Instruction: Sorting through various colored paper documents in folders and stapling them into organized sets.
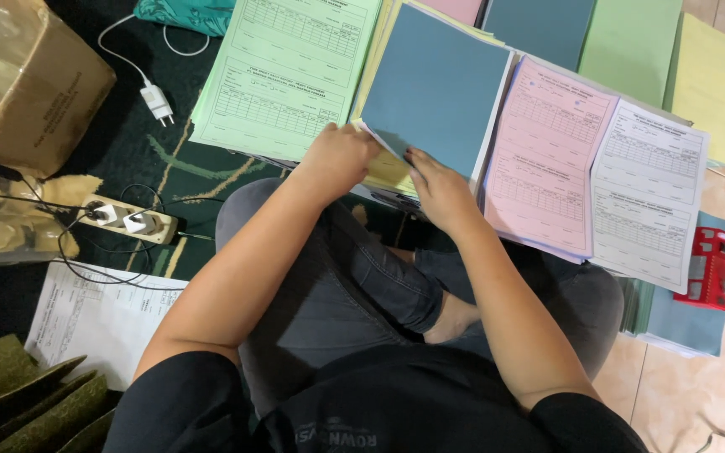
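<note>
While I am watching from above, both hands are pinching the near corner of the blue sheet (438,88) lying on the paper stacks on the floor: left hand (341,155), right hand (438,189), fingers closed narrowly on it. It is looking light, floppy, crease-prone; the fingertips underneath are hidden.

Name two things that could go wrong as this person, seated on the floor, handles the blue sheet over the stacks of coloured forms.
1. Both the left hand and right hand pinch only the blue sheet at its lower corner, so it may crease or tear.
2. The pink forms and white forms overlap loosely near the knee; a nudge could slide and mix them.
</note>
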